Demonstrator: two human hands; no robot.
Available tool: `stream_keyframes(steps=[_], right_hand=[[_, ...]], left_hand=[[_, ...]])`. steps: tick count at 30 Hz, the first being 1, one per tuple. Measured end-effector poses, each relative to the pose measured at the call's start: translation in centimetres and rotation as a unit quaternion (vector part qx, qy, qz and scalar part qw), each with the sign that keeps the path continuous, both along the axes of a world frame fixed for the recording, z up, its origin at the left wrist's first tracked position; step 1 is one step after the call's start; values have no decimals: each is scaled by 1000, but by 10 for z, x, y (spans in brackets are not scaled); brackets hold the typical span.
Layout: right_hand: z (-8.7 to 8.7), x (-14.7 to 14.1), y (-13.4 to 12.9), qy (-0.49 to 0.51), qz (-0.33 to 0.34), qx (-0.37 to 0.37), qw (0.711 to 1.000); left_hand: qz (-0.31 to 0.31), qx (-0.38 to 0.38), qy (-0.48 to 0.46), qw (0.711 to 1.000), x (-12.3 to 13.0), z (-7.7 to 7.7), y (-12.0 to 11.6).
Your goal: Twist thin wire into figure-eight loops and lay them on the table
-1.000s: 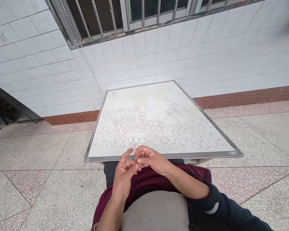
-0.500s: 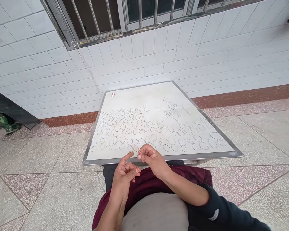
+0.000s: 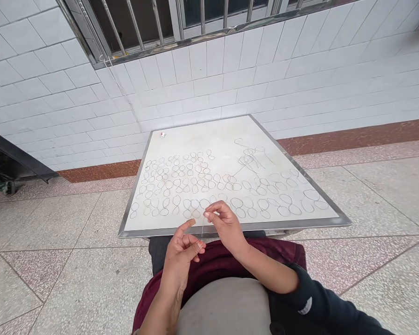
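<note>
Thin strand [image 3: 202, 228] spanning gap between left fingers [image 3: 199, 244] and right fingers [image 3: 208, 215].

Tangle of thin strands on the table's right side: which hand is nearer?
Right. The right hand is by the table's near edge, short of the tangle and to its left; the left hand is lower in view, farther left.

My strand [image 3: 202, 229] is glinting pale, dark loops [image 3: 236, 198] are patterning the white tabletop [image 3: 202, 135] with figure-eights (its rim [image 3: 293, 225] is gleaming grey), and my navy sleeve [image 3: 330, 307] is flashing a white patch [image 3: 305, 305]!
</note>
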State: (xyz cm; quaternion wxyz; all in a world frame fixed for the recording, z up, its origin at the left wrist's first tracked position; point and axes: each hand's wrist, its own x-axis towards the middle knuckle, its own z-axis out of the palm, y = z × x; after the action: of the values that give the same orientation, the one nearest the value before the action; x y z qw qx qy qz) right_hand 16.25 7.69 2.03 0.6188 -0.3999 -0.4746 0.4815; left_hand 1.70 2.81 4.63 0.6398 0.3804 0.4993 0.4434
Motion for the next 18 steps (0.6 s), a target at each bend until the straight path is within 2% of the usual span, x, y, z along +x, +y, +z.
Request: stream_keyframes(steps=[5, 8, 10, 12, 14, 16, 18], right_hand=[[0, 5, 0, -108, -47, 64, 991], [3, 10, -2, -117, -55, 84, 988], [9, 15, -3, -108, -41, 93, 989], [16, 22, -1, -80, 0, 74, 994], [22, 29, 4, -11, 58, 17, 998], [27, 36, 10, 59, 116, -52, 990], [30, 40, 16, 73, 185, -110, 974]], left_hand=[[9, 1, -2, 1000, 2, 0, 0], [16, 18, 17, 1000, 3, 1, -1], [31, 55, 44, 997, 2, 3, -3], [57, 106, 97, 988, 0, 7, -6], [76, 153, 171, 970, -5, 11, -9], [75, 191, 241, 949, -11, 14, -11], [66, 233, 290, 926, -18, 15, -11]])
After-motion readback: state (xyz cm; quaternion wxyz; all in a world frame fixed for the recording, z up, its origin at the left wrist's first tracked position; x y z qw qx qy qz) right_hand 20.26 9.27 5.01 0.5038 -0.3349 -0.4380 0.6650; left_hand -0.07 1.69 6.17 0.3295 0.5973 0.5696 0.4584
